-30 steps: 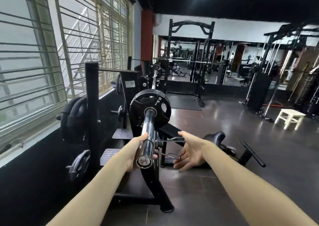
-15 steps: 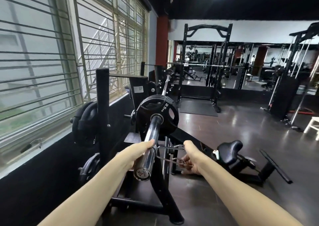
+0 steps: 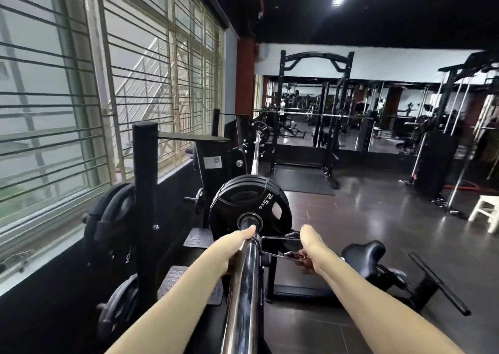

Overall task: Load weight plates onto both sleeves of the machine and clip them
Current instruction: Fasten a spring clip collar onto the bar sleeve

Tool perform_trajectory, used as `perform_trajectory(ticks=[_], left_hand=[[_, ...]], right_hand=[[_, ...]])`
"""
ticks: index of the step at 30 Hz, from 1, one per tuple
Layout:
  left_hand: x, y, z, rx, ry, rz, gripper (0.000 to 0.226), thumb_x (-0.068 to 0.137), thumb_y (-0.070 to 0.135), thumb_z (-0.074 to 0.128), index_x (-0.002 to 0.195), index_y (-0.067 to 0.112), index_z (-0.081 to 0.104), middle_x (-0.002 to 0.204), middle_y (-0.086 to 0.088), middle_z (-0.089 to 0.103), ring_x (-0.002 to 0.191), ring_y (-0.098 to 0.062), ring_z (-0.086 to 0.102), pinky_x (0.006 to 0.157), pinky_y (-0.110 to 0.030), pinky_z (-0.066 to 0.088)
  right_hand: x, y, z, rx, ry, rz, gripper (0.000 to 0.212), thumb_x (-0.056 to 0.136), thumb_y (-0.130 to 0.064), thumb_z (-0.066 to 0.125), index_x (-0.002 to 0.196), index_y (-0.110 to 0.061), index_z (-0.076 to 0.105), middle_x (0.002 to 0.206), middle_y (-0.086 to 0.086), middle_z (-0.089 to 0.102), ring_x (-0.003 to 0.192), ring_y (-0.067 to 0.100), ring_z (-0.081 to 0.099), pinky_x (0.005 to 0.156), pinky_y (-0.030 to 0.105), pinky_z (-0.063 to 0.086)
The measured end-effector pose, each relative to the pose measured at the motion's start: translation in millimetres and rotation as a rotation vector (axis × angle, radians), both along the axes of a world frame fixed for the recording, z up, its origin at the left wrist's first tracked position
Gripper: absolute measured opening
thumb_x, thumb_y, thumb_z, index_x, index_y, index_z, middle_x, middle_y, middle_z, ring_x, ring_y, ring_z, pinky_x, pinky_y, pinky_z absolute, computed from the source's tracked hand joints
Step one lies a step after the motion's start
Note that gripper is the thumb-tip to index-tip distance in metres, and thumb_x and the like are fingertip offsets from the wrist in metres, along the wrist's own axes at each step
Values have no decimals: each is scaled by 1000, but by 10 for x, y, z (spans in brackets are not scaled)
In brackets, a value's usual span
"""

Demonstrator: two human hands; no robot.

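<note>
Left of the chrome sleeve [image 3: 244, 286], black plates hang on a storage post [image 3: 144, 191] below the barred window [image 3: 81, 97]. The left hand [image 3: 232, 248] is wrapped around the sleeve just short of the black 2.5 kg plate [image 3: 251, 213], which sits well up the sleeve. A spring clip [image 3: 275, 245] rings the sleeve beside that hand; right of the sleeve, the right hand [image 3: 310, 248] squeezes the clip's handles.
</note>
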State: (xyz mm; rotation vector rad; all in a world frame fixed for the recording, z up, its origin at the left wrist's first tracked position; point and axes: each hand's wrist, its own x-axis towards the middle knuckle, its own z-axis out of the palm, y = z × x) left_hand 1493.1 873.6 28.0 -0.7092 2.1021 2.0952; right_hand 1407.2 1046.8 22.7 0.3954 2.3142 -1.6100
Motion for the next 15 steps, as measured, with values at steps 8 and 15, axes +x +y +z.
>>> perform_trajectory(ticks=[8, 15], left_hand=[[-640, -152, -45, 89, 25, 21, 34, 90, 39, 72, 96, 6, 73, 88, -10, 75, 74, -22, 68, 55, -21, 53], [-691, -212, -104, 109, 20, 22, 52, 77, 51, 81, 91, 2, 76, 81, -13, 77, 78, -30, 73, 84, -42, 60]], right_hand=[[-498, -198, 104, -25, 12, -34, 35, 95, -26, 30, 77, -8, 54, 68, 11, 61, 64, 26, 59, 80, 39, 52], [-543, -196, 134, -17, 4, -22, 36, 94, -31, 29, 84, -9, 55, 84, 13, 64, 72, 28, 62, 80, 41, 53]])
